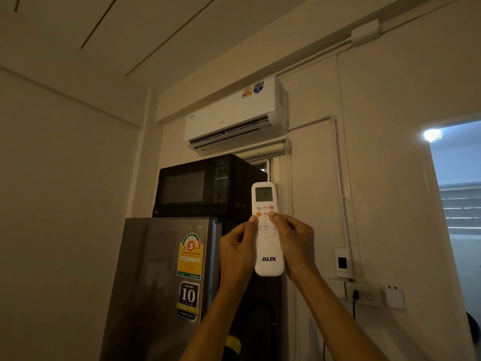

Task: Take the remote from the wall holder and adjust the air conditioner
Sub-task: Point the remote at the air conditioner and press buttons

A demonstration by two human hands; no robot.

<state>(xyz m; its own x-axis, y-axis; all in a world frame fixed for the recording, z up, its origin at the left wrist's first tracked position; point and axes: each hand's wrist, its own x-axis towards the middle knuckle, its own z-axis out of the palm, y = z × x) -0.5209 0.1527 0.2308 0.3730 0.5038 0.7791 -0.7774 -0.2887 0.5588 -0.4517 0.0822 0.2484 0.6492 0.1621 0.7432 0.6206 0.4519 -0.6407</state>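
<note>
A white remote [268,252] with a small screen and an AUX logo stands upright in front of me, raised toward the white air conditioner [234,118] high on the wall. My left hand [238,252] grips its left edge, thumb near the orange button. My right hand [295,244] grips its right edge, thumb tip on the buttons below the screen. The air conditioner's flap hangs open. The white wall holder [394,297] is on the wall at lower right, with nothing in it.
A black microwave [205,187] sits on a grey fridge [161,282] just left of my hands. A switch box [343,262] and a socket with a plugged cable [355,295] are on the right wall. A doorway [458,217] opens at far right.
</note>
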